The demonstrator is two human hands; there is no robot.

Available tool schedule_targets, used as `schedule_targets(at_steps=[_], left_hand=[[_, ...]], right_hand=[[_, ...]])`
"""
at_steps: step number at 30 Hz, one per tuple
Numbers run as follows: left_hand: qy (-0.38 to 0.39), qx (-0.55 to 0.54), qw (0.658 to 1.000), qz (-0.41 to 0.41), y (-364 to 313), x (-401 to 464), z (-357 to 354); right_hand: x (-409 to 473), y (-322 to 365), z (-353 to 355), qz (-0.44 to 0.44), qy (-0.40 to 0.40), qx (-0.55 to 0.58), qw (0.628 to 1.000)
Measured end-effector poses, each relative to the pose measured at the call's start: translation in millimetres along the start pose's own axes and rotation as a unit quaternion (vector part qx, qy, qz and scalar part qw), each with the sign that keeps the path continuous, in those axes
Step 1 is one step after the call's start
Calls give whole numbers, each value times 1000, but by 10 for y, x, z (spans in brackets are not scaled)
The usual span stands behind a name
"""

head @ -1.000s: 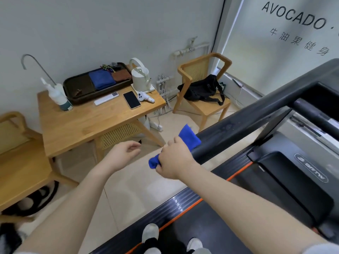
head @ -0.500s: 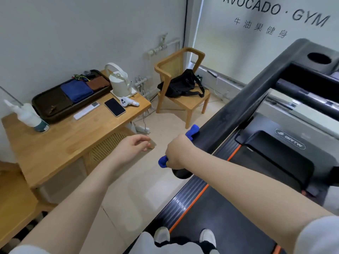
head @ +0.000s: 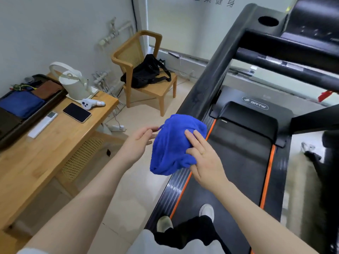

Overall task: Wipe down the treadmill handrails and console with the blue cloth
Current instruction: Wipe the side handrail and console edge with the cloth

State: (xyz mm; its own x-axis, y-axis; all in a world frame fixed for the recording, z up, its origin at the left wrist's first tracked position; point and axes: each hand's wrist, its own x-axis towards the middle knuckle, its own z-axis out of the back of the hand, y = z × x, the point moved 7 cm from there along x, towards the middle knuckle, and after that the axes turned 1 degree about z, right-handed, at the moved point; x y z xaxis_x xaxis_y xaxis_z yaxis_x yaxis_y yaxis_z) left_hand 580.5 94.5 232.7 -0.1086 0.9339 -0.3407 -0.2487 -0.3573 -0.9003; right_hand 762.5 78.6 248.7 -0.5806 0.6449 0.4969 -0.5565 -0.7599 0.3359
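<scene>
The blue cloth [head: 174, 145] hangs bunched in the air between my two hands, clear of the treadmill. My right hand [head: 203, 156] presses on its right side with the fingers spread flat over the fabric. My left hand [head: 139, 142] touches its upper left edge with the fingertips. The black left handrail [head: 216, 70] runs up to the right from behind the cloth toward the console [head: 311, 21] at the top right. A black crossbar [head: 286, 65] spans the treadmill below the console. I stand on the belt [head: 238, 162].
A wooden table [head: 55, 143] on the left carries a dark tray [head: 36, 112] with folded cloths, a white kettle [head: 73, 85], a phone [head: 77, 112] and a remote [head: 43, 123]. A wooden chair [head: 145, 77] with a black bag [head: 148, 72] stands behind. Tiled floor lies between table and treadmill.
My right hand has lifted the cloth off the end of the left handrail and it now hangs loose and opened out. My left hand has come up to its edge.
</scene>
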Motion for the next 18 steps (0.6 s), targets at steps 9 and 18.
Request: schedule_targets(at_steps=[9, 18], left_hand=[[66, 37, 996, -37, -302, 52, -418], [137, 36, 988, -60, -354, 43, -427]], right_hand=[[-373, -180, -492, -706, -72, 462, 531], [434, -271, -77, -535, -195, 527, 631]])
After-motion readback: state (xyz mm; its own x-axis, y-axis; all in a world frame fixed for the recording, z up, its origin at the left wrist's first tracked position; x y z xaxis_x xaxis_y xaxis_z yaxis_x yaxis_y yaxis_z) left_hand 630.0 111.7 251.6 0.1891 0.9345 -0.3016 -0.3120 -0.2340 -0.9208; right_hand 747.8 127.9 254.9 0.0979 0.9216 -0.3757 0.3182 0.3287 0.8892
